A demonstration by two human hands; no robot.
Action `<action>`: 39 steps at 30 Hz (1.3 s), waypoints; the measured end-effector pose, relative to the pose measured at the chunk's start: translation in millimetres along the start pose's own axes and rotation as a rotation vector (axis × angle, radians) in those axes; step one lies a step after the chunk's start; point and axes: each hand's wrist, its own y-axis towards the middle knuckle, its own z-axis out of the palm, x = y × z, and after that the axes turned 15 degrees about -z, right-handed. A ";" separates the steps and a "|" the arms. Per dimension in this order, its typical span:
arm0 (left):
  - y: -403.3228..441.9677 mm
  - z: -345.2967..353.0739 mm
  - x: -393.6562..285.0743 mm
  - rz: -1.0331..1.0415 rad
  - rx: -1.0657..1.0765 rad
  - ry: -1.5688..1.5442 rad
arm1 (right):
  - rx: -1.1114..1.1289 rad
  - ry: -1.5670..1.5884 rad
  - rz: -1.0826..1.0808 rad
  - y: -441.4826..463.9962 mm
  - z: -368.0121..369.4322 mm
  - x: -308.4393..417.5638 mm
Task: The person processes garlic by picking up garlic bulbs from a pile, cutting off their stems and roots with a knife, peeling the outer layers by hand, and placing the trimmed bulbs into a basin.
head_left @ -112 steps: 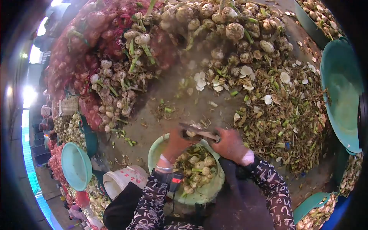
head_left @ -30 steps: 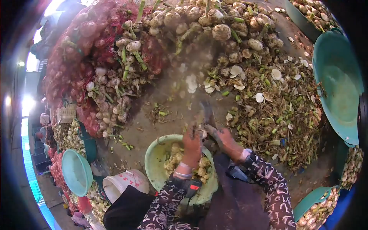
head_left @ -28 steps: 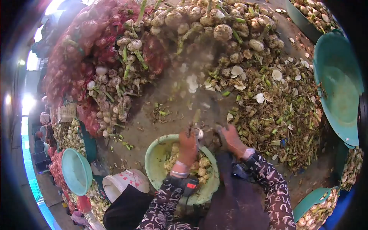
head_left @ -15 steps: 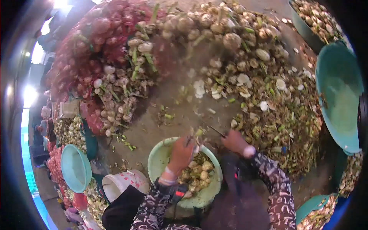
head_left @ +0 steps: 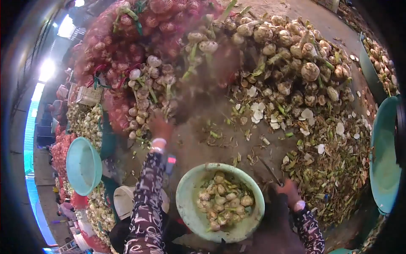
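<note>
My left hand (head_left: 160,126) reaches out to the near edge of a heap of garlic bulbs with stalks (head_left: 146,91). Its fingers are blurred against the bulbs, so their grip is unclear. At the lower right, my right hand (head_left: 289,193) is closed round the handle of a knife (head_left: 270,170), its thin dark blade pointing up and left. Between my arms stands a pale green basin (head_left: 186,199). Trimmed garlic bulbs (head_left: 220,202) lie inside it.
Red mesh sacks of garlic (head_left: 114,51) rise at the upper left. Loose garlic (head_left: 311,72) is heaped at upper right, above stalk and skin scraps (head_left: 334,169). Green tubs (head_left: 382,161) stand far right; a turquoise basin (head_left: 83,166) and white bucket (head_left: 123,201) are left.
My left hand has moved from above the basin up and left to the garlic heap. My right hand, still holding the knife, is lower and farther right. The view has shifted.
</note>
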 end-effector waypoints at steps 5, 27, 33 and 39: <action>49.3 25.4 -20.4 -0.106 0.192 -0.062 | 0.165 -0.133 0.103 8.4 0.1 21.6; -6.5 72.4 4.9 -0.241 0.113 -0.419 | -0.027 0.102 -0.110 5.1 8.0 -8.4; -11.3 88.8 -6.3 -0.360 0.549 -0.638 | -0.058 0.188 -0.010 -0.6 6.5 -22.4; -38.3 14.6 -53.0 -0.415 0.265 -0.197 | -0.016 -0.082 0.020 1.4 6.6 -19.9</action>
